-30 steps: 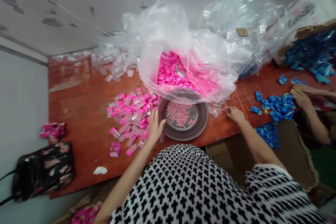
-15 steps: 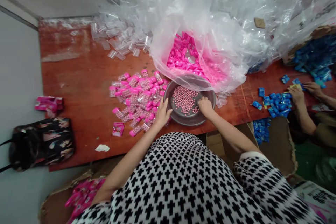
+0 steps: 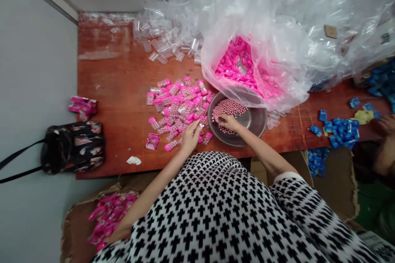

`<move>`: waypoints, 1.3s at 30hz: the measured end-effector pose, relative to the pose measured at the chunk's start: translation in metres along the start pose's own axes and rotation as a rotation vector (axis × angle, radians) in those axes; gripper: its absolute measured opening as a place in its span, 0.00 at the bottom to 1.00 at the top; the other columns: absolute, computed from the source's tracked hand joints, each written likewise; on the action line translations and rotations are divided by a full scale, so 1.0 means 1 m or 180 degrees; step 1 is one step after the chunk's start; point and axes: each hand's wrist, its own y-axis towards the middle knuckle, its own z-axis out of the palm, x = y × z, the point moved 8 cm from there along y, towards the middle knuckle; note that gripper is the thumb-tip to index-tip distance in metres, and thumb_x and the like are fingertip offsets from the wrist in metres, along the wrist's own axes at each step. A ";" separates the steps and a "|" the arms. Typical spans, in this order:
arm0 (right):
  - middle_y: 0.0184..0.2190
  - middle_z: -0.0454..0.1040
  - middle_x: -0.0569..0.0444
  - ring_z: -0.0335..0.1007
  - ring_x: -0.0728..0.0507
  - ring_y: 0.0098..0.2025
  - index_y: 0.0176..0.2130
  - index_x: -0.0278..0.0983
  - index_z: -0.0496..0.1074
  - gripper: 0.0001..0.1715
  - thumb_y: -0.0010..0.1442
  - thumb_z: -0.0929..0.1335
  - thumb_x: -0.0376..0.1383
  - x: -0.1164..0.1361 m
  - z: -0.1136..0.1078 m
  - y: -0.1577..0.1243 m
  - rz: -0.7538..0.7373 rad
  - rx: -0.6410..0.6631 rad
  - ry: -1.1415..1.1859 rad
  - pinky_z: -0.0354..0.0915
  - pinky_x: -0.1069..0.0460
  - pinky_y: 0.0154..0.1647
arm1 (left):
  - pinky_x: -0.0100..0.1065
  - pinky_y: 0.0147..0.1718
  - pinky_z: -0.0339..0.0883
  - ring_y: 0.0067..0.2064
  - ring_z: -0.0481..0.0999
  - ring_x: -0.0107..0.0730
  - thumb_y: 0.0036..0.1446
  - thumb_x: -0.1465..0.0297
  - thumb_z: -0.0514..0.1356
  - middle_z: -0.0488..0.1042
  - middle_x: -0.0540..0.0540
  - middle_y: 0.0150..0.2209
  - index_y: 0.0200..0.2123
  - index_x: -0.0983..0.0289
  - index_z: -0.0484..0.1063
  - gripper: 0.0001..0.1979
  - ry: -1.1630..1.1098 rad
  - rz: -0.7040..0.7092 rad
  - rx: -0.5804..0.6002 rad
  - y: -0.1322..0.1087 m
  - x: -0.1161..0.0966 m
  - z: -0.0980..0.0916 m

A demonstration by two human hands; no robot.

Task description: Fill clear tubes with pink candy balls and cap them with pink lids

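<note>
A round metal bowl [image 3: 259, 121] with small pink beads [image 3: 231, 107] sits at the near edge of the red-brown table [image 3: 114, 90]. My right hand [image 3: 228, 121] reaches into the bowl's left side, fingers bunched on the beads. My left hand [image 3: 189, 135] is just left of the bowl, at the edge of a pile of bead-filled, pink-capped containers [image 3: 173, 104]. Its fingertips pinch a small clear container [image 3: 200, 124]. Behind the bowl an open clear plastic bag [image 3: 277, 70] holds pink caps [image 3: 236, 63].
Empty clear containers [image 3: 166, 47] lie at the table's back. A black floral bag [image 3: 74, 146] and pink packets [image 3: 82, 106] are at the left. Blue packets [image 3: 342, 129] lie right, near another person's hand [image 3: 387, 125]. A cardboard box of pink packets [image 3: 108, 213] stands lower left.
My right hand came from the table right of the bowl into the bowl, then across to its left side. My left hand stayed by the pile. The view shifted left.
</note>
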 end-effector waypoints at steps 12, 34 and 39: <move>0.30 0.75 0.57 0.73 0.47 0.32 0.36 0.38 0.69 0.19 0.46 0.72 0.44 0.016 -0.049 -0.068 0.0253 -0.0724 0.3420 0.72 0.49 0.37 | 0.40 0.49 0.67 0.47 0.75 0.40 0.54 0.67 0.58 0.77 0.57 0.45 0.47 0.66 0.73 0.18 -0.1303 -0.0164 0.0884 0.041 -0.043 0.080; 0.20 0.73 0.58 0.70 0.48 0.21 0.34 0.38 0.74 0.15 0.54 0.68 0.47 -0.008 -0.108 -0.082 0.0081 -0.0816 0.2054 0.65 0.55 0.24 | 0.42 0.40 0.72 0.38 0.78 0.39 0.42 0.58 0.66 0.79 0.58 0.40 0.42 0.66 0.75 0.25 -0.2281 -0.0897 0.1042 0.053 -0.030 0.091; 0.27 0.76 0.56 0.70 0.48 0.27 0.36 0.38 0.75 0.13 0.57 0.66 0.44 -0.025 -0.176 -0.037 0.0008 -0.1515 0.1088 0.64 0.55 0.31 | 0.43 0.43 0.72 0.41 0.78 0.41 0.43 0.57 0.66 0.78 0.59 0.41 0.42 0.65 0.74 0.24 -0.2535 -0.0910 0.1033 0.055 -0.039 0.078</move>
